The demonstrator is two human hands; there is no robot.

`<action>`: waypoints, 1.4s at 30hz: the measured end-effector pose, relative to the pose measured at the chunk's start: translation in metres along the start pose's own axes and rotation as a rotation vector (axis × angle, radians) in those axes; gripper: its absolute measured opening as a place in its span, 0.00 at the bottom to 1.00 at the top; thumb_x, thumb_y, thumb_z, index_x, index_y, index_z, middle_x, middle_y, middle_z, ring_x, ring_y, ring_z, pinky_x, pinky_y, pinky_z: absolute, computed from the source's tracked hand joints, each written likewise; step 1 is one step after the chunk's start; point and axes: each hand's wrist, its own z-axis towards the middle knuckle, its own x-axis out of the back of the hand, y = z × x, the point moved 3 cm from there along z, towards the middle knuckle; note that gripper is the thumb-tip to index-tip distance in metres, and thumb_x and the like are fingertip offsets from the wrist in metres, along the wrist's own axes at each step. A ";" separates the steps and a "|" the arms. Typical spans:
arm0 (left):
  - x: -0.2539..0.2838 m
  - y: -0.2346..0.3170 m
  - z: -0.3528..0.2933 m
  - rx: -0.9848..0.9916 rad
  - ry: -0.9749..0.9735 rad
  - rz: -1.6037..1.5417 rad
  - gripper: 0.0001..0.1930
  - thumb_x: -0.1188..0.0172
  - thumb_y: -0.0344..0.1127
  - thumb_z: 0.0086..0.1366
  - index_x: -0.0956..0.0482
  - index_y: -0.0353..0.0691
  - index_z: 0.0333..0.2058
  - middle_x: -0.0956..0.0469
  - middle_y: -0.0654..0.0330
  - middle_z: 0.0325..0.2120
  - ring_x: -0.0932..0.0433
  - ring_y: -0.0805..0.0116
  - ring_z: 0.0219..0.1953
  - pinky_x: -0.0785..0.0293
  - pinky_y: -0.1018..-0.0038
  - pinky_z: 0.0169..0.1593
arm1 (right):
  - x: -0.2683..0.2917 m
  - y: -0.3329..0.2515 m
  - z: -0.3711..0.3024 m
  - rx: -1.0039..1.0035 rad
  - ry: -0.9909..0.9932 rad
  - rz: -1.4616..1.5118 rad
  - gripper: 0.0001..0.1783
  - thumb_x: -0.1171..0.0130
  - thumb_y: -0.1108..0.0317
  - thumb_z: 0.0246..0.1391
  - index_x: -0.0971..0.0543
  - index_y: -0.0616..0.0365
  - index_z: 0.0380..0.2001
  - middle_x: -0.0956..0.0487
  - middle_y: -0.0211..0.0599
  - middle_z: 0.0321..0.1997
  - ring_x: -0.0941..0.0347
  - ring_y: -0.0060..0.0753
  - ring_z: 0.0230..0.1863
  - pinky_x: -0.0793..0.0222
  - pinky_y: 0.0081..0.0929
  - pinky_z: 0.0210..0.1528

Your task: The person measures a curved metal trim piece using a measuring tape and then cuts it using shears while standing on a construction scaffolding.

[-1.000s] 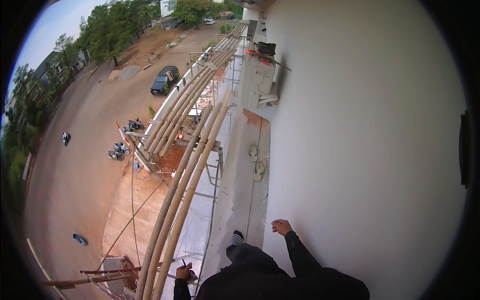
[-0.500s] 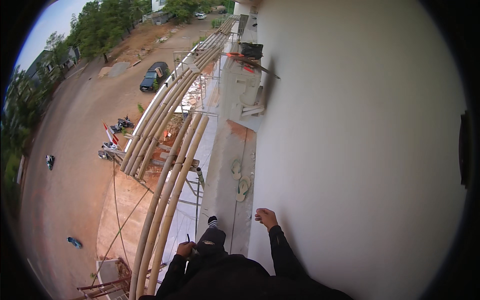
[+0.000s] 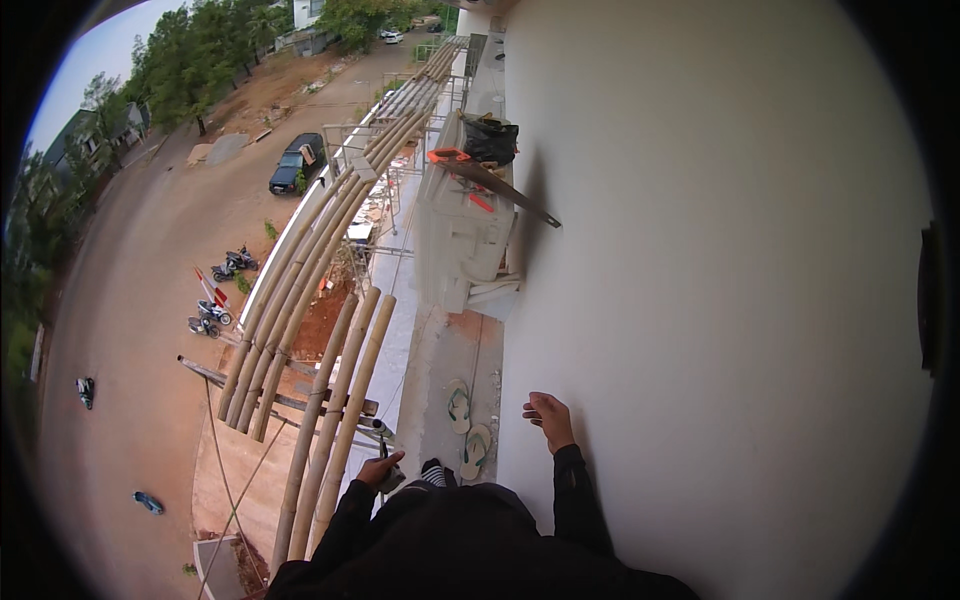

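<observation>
My left hand (image 3: 376,470) is closed around a small dark, thin-ended tool whose kind I cannot make out; it is beside the bamboo poles (image 3: 335,430). My right hand (image 3: 549,420) is held up close to the white wall (image 3: 720,300), fingers loosely curled and nothing visible in it. A pair of pale flip-flops (image 3: 476,452) lies on the narrow concrete ledge (image 3: 425,400) ahead of my striped sock (image 3: 434,472). Farther along, a handsaw (image 3: 505,190) with an orange handle rests on a pale, bulky object (image 3: 455,245), its blade tip reaching toward the wall.
A black plastic bag (image 3: 490,141) sits behind the saw. Bamboo scaffolding runs along the ledge's left side, with a drop beyond it. Down below are a dirt road (image 3: 140,330), a dark car (image 3: 297,163) and several motorbikes. The wall bounds the right side.
I have moved forward along the ledge; the flip-flops, saw and pale object are nearer. My right hand has risen slightly, and my left hand has moved up beside the pole ends.
</observation>
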 end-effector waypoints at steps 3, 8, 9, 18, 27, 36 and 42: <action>0.003 0.036 0.026 -0.002 -0.056 0.166 0.23 0.30 0.50 0.54 0.21 0.33 0.34 0.24 0.62 0.21 0.25 0.71 0.19 0.30 0.74 0.21 | -0.005 -0.015 0.037 0.002 0.011 0.047 0.17 0.42 0.57 0.59 0.23 0.57 0.44 0.20 0.33 0.36 0.22 0.26 0.35 0.31 0.23 0.40; 0.019 0.045 0.062 -0.088 0.017 -0.014 0.15 0.41 0.41 0.60 0.19 0.34 0.36 0.22 0.58 0.25 0.22 0.67 0.24 0.24 0.72 0.29 | -0.028 -0.081 0.126 0.094 -0.047 0.024 0.18 0.42 0.59 0.59 0.23 0.60 0.46 0.19 0.34 0.36 0.23 0.25 0.36 0.31 0.23 0.41; 0.022 0.049 0.066 0.009 0.059 -0.088 0.15 0.43 0.41 0.61 0.19 0.33 0.37 0.21 0.57 0.25 0.21 0.67 0.27 0.24 0.72 0.33 | -0.037 -0.097 0.152 0.132 -0.070 0.031 0.18 0.42 0.59 0.59 0.23 0.61 0.46 0.19 0.34 0.36 0.23 0.26 0.36 0.31 0.23 0.41; 0.000 0.179 0.132 -0.171 0.528 -0.171 0.15 0.40 0.42 0.55 0.20 0.32 0.27 0.22 0.57 0.23 0.23 0.66 0.23 0.27 0.71 0.27 | -0.126 -0.388 0.418 0.761 -0.127 -0.251 0.18 0.41 0.63 0.58 0.23 0.64 0.47 0.20 0.37 0.38 0.23 0.28 0.40 0.30 0.28 0.48; -0.049 0.288 0.221 -0.124 0.598 0.131 0.19 0.39 0.45 0.56 0.19 0.30 0.28 0.24 0.60 0.18 0.28 0.72 0.24 0.34 0.72 0.30 | -0.151 -0.484 0.665 1.130 0.336 -0.894 0.21 0.35 0.59 0.47 0.21 0.52 0.46 0.26 0.38 0.50 0.31 0.43 0.52 0.39 0.50 0.55; -0.058 0.324 0.230 -0.003 0.633 0.241 0.21 0.40 0.48 0.57 0.21 0.29 0.24 0.27 0.55 0.15 0.30 0.67 0.21 0.36 0.66 0.28 | -0.159 -0.448 0.677 0.961 0.169 -1.110 0.25 0.34 0.53 0.45 0.20 0.49 0.47 0.30 0.39 0.58 0.37 0.42 0.60 0.47 0.50 0.63; -0.055 0.327 0.253 0.007 0.656 0.205 0.22 0.39 0.48 0.56 0.22 0.28 0.23 0.27 0.54 0.15 0.30 0.69 0.21 0.36 0.66 0.27 | -0.163 -0.430 0.669 0.798 0.013 -1.082 0.22 0.34 0.57 0.45 0.20 0.49 0.45 0.27 0.30 0.51 0.36 0.34 0.56 0.47 0.56 0.61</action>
